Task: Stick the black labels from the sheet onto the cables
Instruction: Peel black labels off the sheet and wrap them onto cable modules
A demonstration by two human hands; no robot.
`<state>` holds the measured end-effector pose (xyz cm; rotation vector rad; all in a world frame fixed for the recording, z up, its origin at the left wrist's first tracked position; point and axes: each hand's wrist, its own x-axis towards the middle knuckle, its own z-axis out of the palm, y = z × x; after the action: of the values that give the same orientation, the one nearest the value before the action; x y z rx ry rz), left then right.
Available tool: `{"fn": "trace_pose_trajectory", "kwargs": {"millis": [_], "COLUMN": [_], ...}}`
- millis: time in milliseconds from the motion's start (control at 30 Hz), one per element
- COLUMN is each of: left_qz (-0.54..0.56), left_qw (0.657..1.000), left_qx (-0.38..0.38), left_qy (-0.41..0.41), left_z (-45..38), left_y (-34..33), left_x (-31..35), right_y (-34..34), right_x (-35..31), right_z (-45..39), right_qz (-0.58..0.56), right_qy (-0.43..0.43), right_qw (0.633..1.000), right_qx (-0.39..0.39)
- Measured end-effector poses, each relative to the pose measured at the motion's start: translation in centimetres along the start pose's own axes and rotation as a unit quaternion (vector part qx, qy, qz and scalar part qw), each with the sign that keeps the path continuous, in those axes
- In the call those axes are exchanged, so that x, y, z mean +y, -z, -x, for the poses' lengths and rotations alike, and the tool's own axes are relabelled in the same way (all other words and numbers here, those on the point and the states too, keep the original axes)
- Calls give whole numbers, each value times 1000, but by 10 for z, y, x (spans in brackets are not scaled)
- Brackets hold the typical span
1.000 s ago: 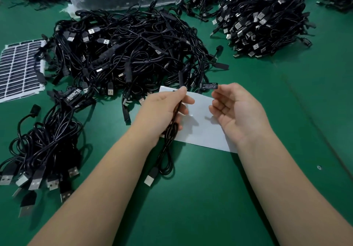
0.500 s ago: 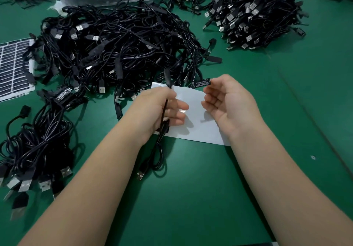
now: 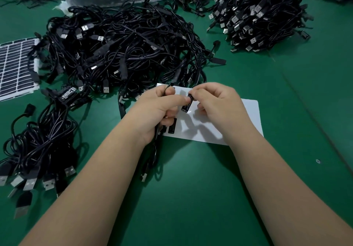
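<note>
Grip of the right hand (image 3: 219, 106) pinches a black label (image 3: 186, 104) at frame centre, meeting the left hand (image 3: 158, 110), which grips a thin black cable (image 3: 157, 140) and presses its thumb against the label. Both work just above the white label sheet (image 3: 246, 116) on the green counter (image 3: 191, 198); a few labels remain on that sheet. Step judged: wrapping label onto cable. Next move calls for pressing the label closed squarely. Unlabelled cable pile (image 3: 124, 49) lies upper centre; another label sheet (image 3: 13, 66) lies at left edge.
</note>
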<state>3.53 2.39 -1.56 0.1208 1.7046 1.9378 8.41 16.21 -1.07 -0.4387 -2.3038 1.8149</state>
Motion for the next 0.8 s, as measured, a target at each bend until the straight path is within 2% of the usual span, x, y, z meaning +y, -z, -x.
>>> {"fn": "trace_pose_trajectory", "kwargs": {"millis": [133, 267, 400, 533, 633, 700, 733, 800], "left_qz": [75, 132, 132, 104, -19, -143, -231, -434], "left_qw": [997, 991, 991, 993, 995, 978, 953, 859], "left_qx": [27, 34, 38, 58, 88, 106, 115, 120], "left_qy": [-1, 17, 7, 8, -32, -107, -157, -242], "left_z": [1, 1, 0, -2, 1, 7, 10, 15], "left_y": [-1, -2, -3, -3, -4, -2, 0, 5], "left_x": [3, 4, 3, 2, 4, 6, 6, 6], "right_y": [0, 1, 2, 1, 3, 5, 6, 6], "right_x": [0, 3, 5, 4, 1, 2, 3, 6], "right_z": [-3, 0, 0, -5, -8, -9, -10, -9], "right_qz": [-58, -33, -47, -84, -227, -281, -281, -252], "right_qy": [-49, -45, -35, -73, -119, -113, -109, -103], "right_qw": [997, 998, 998, 994, 966, 952, 953, 962], "right_qx": [-2, -37, -38, -3, 26, 39, 38, 20]}}
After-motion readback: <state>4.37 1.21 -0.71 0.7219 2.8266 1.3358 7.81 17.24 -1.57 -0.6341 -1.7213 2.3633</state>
